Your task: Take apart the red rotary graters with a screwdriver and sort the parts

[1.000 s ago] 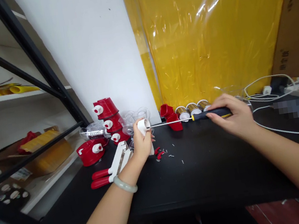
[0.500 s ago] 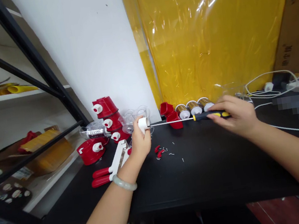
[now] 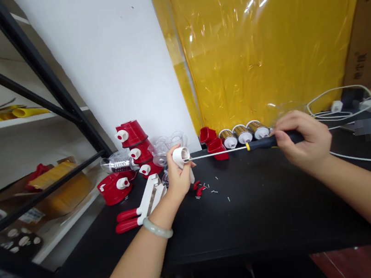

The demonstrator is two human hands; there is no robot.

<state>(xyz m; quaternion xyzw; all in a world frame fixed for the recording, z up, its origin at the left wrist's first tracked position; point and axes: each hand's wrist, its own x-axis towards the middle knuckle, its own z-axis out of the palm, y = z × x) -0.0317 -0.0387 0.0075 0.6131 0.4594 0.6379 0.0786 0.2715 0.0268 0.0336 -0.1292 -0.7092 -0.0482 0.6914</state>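
Observation:
My left hand (image 3: 178, 177) is closed around a white plastic part (image 3: 180, 156) with a round opening. My right hand (image 3: 306, 139) grips the dark handle of a screwdriver (image 3: 231, 151), its long shaft lying level and its tip at the white part, partly hidden by my left fingers. Below them, small red pieces (image 3: 199, 189) and several tiny screws (image 3: 228, 199) lie on the black table (image 3: 270, 214). White frames with red handles (image 3: 127, 219) rest left of my left hand.
Red housings (image 3: 134, 149) are stacked at the back left, beside clear cups. Red chutes (image 3: 213, 143) and metal drums (image 3: 242, 134) line the back edge. A white cable (image 3: 366, 158) runs at right; a black shelf frame (image 3: 39, 72) stands left.
The white part has turned, showing more of its opening. My right hand has moved slightly right and its fingers now wrap further round the screwdriver handle.

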